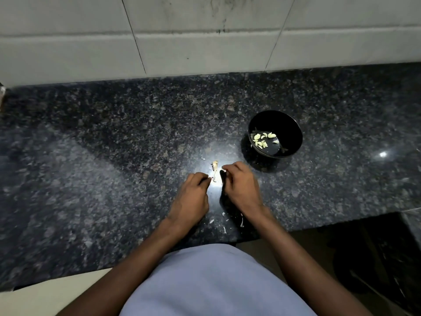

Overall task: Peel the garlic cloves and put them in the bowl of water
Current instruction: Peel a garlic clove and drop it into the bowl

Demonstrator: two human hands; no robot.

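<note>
Far left, only the speckled dark granite counter is seen, backed by a pale tiled wall. Toward the middle, the left hand is held low over the counter, its fingers curled and pinched on something small and pale at the tips, probably a strip of skin, though that cannot be told for sure. Just beyond the fingertips a dry garlic stem and husk lies on the stone. Right beside it, the right hand is curled as well, a pale garlic clove nipped between thumb and fingertip.

For the peel to come away cleanly, the clove is best held firm and the loosened skin drawn off in one pull, away from the body. Loose skin scraps are scattered near the counter's front edge, beneath the wrists; they may need to be kept out of the water.

Further right, well apart from the hands, the black bowl is stood, peeled cloves already lying in its water. Nothing is seen between the right hand and the bowl.
</note>
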